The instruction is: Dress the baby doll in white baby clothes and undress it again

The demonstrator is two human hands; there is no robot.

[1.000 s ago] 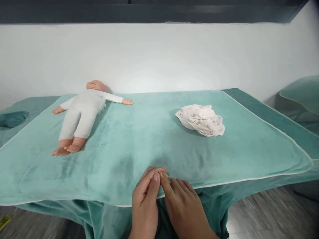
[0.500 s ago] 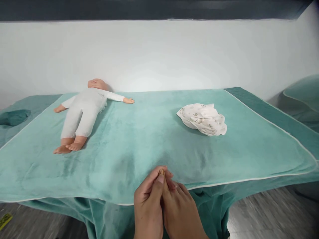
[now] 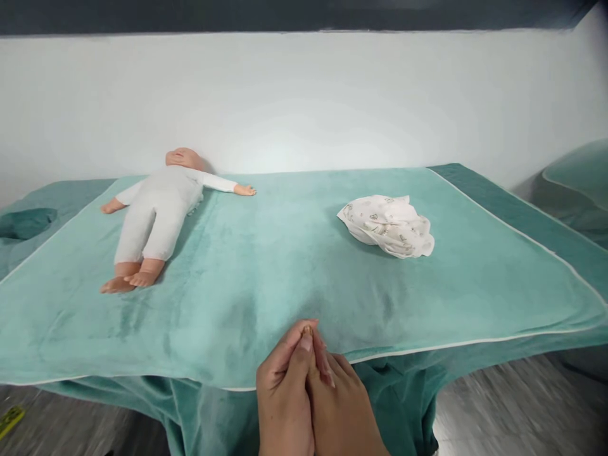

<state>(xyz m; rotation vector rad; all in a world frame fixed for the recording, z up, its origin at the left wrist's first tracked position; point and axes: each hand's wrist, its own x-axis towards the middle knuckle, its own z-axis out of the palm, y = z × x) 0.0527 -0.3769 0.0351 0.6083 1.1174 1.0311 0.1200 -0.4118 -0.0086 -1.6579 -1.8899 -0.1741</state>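
Note:
My left hand [image 3: 285, 386] and my right hand [image 3: 344, 402] are clasped together at the table's near edge, thumbs side by side. The left fingers curl round the right hand's fingers. Both are closed, and no object shows between them. Beyond them on the left, a baby doll [image 3: 159, 199] in a white body suit lies on its back with arms spread and feet toward me. To the right lies a crumpled white cloth with a small print [image 3: 387, 225]. Neither hand touches the doll or the cloth.
A light green velvety sheet [image 3: 266, 266] with white piping covers the table and hangs over the front. Behind it stands a white wall [image 3: 294, 101]. Another green cushion-like thing [image 3: 579, 174] is at the far right. A grey floor [image 3: 503, 405] shows below.
My hands stay clasped; the left fingers have shifted slightly over the right hand. The view has tilted a little. The doll and the cloth lie as before.

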